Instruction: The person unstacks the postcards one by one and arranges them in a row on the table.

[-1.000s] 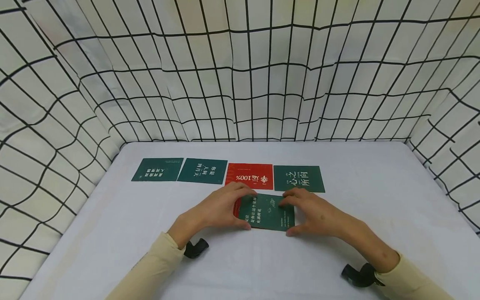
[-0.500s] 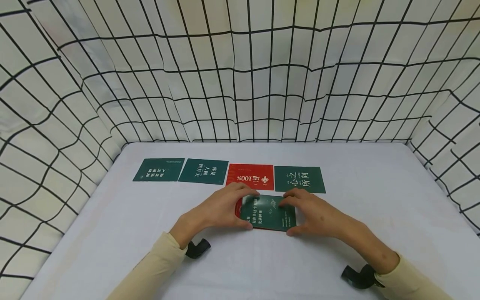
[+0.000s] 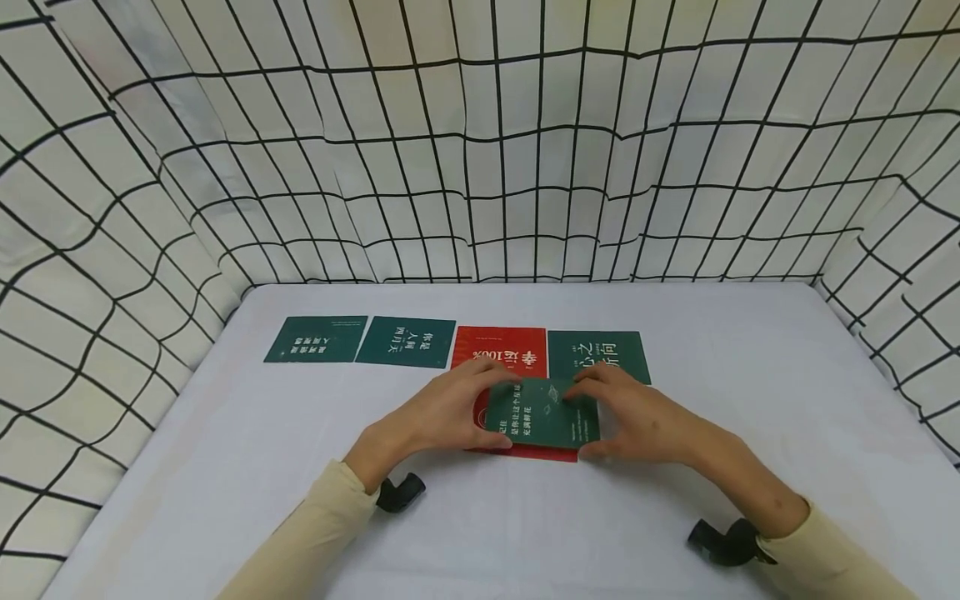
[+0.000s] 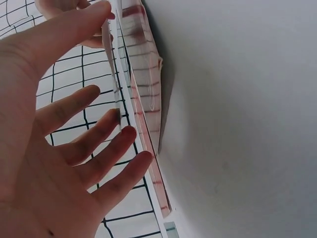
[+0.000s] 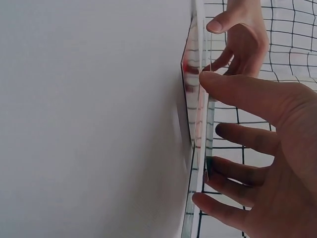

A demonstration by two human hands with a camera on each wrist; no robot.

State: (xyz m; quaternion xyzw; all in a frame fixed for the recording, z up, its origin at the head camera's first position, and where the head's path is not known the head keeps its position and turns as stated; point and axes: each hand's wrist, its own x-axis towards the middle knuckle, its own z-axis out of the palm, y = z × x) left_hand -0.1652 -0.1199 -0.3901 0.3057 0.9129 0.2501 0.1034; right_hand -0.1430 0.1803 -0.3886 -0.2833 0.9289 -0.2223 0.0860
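A dark green card [image 3: 551, 421] with white characters and a small planet drawing is pinched at its left and right ends. My left hand [image 3: 450, 408] grips the left end, thumb on the near edge and fingers at the far edge. My right hand [image 3: 645, 417] grips the right end the same way. Seen edge-on, the card [image 4: 111, 64] stands off from a glossy red card [image 5: 191, 62] lying under it on the white table. That lower card shows mostly along the near and left sides; the rest is hidden.
Behind the hands lies a row of cards: a green card [image 3: 318, 339] at far left, another green card [image 3: 407, 342], a red card [image 3: 498, 340], and a green card [image 3: 633, 358] at right. A black-lined grid wall [image 3: 480, 167] surrounds the white table [image 3: 750, 358].
Both hands have lifted the green card off the red card below and shifted it slightly away and to the right. More of the red card's near edge now shows.
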